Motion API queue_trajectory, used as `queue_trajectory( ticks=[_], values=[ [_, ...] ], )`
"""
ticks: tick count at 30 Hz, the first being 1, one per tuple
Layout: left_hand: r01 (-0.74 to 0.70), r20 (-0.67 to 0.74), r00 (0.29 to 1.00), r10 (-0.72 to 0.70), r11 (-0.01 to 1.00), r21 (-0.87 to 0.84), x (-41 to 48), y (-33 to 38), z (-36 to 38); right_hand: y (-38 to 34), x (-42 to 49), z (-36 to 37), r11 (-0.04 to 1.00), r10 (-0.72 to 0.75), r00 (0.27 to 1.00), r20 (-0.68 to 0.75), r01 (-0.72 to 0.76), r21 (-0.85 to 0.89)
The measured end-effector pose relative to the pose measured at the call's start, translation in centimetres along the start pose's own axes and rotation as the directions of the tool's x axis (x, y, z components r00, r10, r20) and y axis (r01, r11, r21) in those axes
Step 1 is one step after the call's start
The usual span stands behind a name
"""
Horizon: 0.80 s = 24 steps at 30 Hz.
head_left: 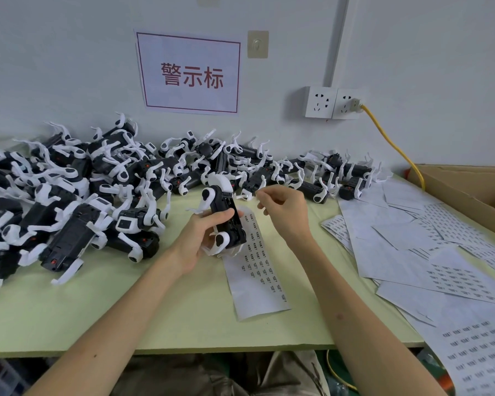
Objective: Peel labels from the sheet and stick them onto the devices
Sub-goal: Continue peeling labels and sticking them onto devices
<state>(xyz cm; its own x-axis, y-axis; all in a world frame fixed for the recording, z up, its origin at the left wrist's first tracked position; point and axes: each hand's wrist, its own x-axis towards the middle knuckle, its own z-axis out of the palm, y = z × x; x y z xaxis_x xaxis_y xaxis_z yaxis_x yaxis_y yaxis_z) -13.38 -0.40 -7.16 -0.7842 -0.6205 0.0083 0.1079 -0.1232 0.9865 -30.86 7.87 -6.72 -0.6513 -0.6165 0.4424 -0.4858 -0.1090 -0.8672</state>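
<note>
Directly above the far end of the label sheet [257,281], one device [223,212] is held clear of the green table [183,318]. The left hand [200,238] grips it from the left, thumb laid across its black body and fingers wrapped beneath. The device's long axis runs from near to far, the far end leaning slightly left. Its flat black face is turned up and to the right, with white limbs projecting at both ends.

The right hand [286,212] hovers just right of the device's far end, above the sheet, not touching the device. Its thumb and forefinger are drawn together in a narrow pinch. Whether a label lies between them cannot be told.

The label sheet is a long strip lying flat, with rows of small dark labels. Its far end is hidden by the device and the left hand.

Left of the sheet and behind it, a dense pile of devices [77,190] runs along the wall, limbs tangled. Right of the sheet, loose sheets [426,252] overlap one another, some printed, some blank.

Further right of the sheet, a cardboard box [469,190] stands open; its contents are out of sight.

On the wall behind the sheet hang a red-bordered sign [189,72] and wall sockets [333,102]. A yellow cable [392,144] drops from them towards the box.
</note>
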Motion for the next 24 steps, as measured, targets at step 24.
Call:
queue_trajectory(
  ticks=[24],
  values=[
    [-0.07, -0.048, 0.997, 0.065, 0.99, -0.121, -0.16, 0.07, 0.06, 0.7, -0.47, 0.76, 0.986, -0.095, 0.981, 0.167, 0.115, -0.118]
  ],
)
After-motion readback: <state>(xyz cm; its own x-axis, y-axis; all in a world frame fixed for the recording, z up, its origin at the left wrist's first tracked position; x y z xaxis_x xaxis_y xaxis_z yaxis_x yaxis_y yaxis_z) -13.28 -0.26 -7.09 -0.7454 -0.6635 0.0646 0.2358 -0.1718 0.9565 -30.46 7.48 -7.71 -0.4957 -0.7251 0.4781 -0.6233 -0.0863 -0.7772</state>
